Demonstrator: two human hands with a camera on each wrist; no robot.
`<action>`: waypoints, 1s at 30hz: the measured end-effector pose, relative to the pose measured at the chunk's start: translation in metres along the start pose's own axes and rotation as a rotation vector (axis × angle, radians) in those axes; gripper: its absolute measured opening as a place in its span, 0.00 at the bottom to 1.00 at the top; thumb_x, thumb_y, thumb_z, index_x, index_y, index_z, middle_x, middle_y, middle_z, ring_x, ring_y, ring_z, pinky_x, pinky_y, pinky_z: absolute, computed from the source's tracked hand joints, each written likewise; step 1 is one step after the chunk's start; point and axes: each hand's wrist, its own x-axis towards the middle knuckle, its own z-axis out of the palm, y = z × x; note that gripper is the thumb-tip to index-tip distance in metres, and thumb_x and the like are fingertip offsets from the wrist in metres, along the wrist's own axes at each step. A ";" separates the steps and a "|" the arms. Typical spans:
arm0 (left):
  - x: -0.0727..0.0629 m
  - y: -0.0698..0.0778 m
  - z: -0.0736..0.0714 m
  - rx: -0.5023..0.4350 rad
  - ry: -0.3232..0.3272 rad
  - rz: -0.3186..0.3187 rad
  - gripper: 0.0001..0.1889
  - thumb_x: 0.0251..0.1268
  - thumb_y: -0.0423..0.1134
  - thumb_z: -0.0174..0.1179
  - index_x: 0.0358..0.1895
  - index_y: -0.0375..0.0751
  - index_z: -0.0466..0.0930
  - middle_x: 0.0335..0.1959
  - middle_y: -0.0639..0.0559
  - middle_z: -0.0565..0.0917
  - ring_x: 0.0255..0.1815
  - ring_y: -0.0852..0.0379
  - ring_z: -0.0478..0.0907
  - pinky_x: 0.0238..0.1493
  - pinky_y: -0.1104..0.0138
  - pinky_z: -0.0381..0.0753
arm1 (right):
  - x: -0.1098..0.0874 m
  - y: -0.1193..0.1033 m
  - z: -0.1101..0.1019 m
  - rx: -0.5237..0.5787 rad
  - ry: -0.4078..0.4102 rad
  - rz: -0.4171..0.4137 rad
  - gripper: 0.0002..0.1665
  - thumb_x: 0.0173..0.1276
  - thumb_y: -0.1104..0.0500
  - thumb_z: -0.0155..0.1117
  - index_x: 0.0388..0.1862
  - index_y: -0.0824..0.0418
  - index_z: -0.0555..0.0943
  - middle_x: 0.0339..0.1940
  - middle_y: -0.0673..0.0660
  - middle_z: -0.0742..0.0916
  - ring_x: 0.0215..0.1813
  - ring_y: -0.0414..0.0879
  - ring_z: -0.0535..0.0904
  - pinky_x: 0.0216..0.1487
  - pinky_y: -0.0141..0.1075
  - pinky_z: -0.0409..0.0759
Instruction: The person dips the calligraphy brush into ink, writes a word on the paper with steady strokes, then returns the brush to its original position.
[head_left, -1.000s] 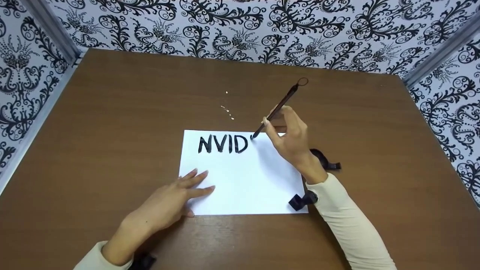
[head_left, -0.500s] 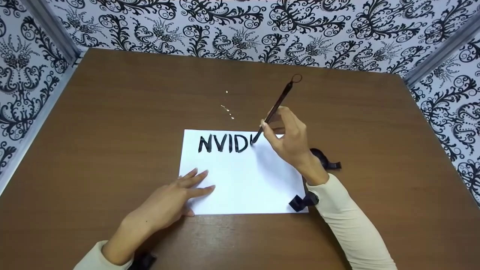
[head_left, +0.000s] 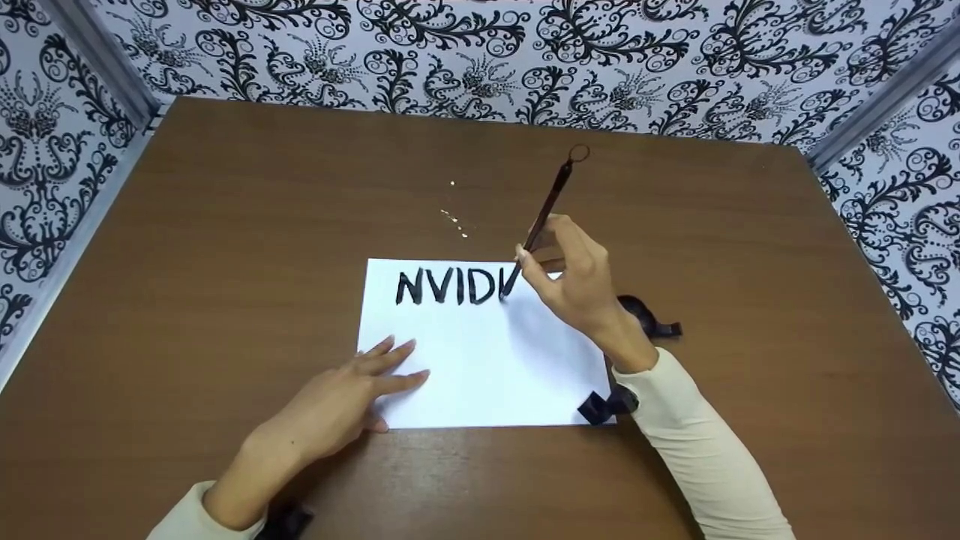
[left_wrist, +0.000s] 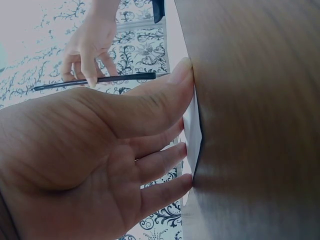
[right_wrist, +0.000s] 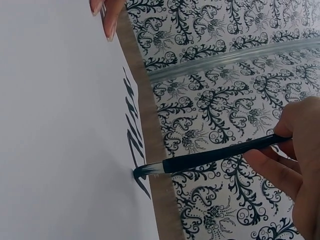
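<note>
A sheet of white paper [head_left: 480, 367] lies on the brown table, with black painted letters [head_left: 446, 286] reading NVID and a further upright stroke near its top edge. My right hand [head_left: 574, 281] pinches a dark paintbrush [head_left: 551, 199] with a loop at its top end. In the right wrist view the bristles [right_wrist: 146, 170] of the brush bend against the paper at the last stroke. My left hand [head_left: 337, 409] rests on the paper's lower left corner, fingers spread and fairly straight. Seen from the left wrist, the fingertips [left_wrist: 170, 192] press at the paper's edge.
The wooden table [head_left: 225, 225] extends around the sheet. Small pale specks [head_left: 454, 221] mark it beyond the paper. Black straps [head_left: 600, 407] hang by the right wrist, overlapping the sheet's right side. Patterned black-and-white walls [head_left: 480, 60] stand behind and at both sides.
The right hand has drawn the brush tip down toward the person, leaving a new upright stroke after the D. The brush's top end has swung left. The left hand stays still.
</note>
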 end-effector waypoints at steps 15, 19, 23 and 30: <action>0.000 0.000 0.000 -0.005 0.015 0.024 0.34 0.47 0.29 0.71 0.64 0.45 0.75 0.70 0.41 0.64 0.70 0.39 0.59 0.52 0.44 0.74 | 0.007 -0.012 -0.012 0.025 0.011 0.006 0.12 0.59 0.70 0.65 0.41 0.69 0.75 0.31 0.58 0.83 0.32 0.46 0.84 0.26 0.29 0.81; 0.000 0.000 0.001 -0.004 0.011 0.016 0.34 0.48 0.29 0.71 0.64 0.46 0.75 0.70 0.41 0.64 0.70 0.39 0.59 0.53 0.43 0.73 | 0.010 -0.007 -0.019 0.027 0.067 0.014 0.12 0.58 0.71 0.66 0.40 0.69 0.75 0.31 0.57 0.84 0.32 0.45 0.85 0.28 0.26 0.80; 0.000 0.000 0.001 -0.002 0.006 0.014 0.34 0.48 0.29 0.70 0.64 0.46 0.75 0.70 0.41 0.64 0.70 0.39 0.59 0.53 0.41 0.72 | 0.009 0.003 -0.022 -0.008 0.106 0.010 0.11 0.58 0.72 0.65 0.39 0.70 0.75 0.31 0.57 0.83 0.32 0.46 0.85 0.29 0.25 0.80; 0.000 0.000 0.001 0.002 0.015 0.019 0.34 0.48 0.29 0.71 0.64 0.46 0.75 0.70 0.41 0.64 0.70 0.38 0.59 0.51 0.43 0.74 | 0.005 0.018 -0.019 -0.037 0.154 0.006 0.11 0.57 0.72 0.66 0.38 0.69 0.74 0.30 0.57 0.82 0.32 0.47 0.85 0.29 0.24 0.79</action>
